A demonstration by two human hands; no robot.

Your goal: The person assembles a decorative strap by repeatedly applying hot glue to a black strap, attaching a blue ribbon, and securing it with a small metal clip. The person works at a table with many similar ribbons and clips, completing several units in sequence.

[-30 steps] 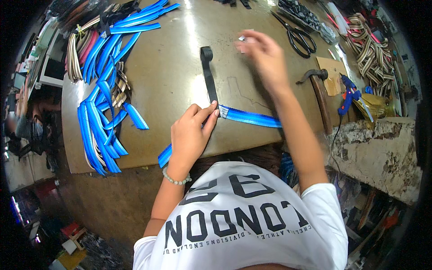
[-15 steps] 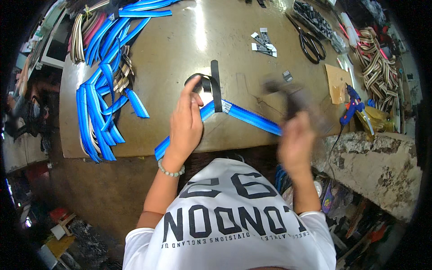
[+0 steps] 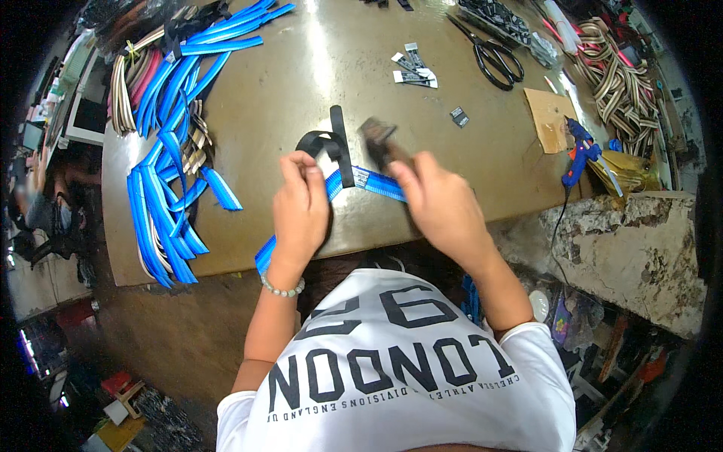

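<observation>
A blue webbing strap (image 3: 385, 186) with pale lines lies bent near the table's front edge, a small white label (image 3: 361, 178) at its bend. Across that bend stands a strip of black webbing (image 3: 337, 128), looped over at its left. My left hand (image 3: 300, 215) is closed, fingertips curled at the black loop and the palm side over part of the blue strap. My right hand (image 3: 449, 207) grips a hammer (image 3: 378, 135), slightly blurred, its dark head raised just right of the black webbing; the handle is mostly hidden in the fist.
Bundles of blue straps (image 3: 154, 218) lie along the left edge. Black-and-white labels (image 3: 414, 68), scissors (image 3: 497, 60) and a small black piece (image 3: 459, 116) lie farther back. At the right are cardboard (image 3: 548, 113), a blue glue gun (image 3: 578, 154) and striped straps (image 3: 617, 75).
My right hand has swung left with the hammer, bringing it close to the black webbing. My left fingers have curled in. The whole view has shifted slightly.
</observation>
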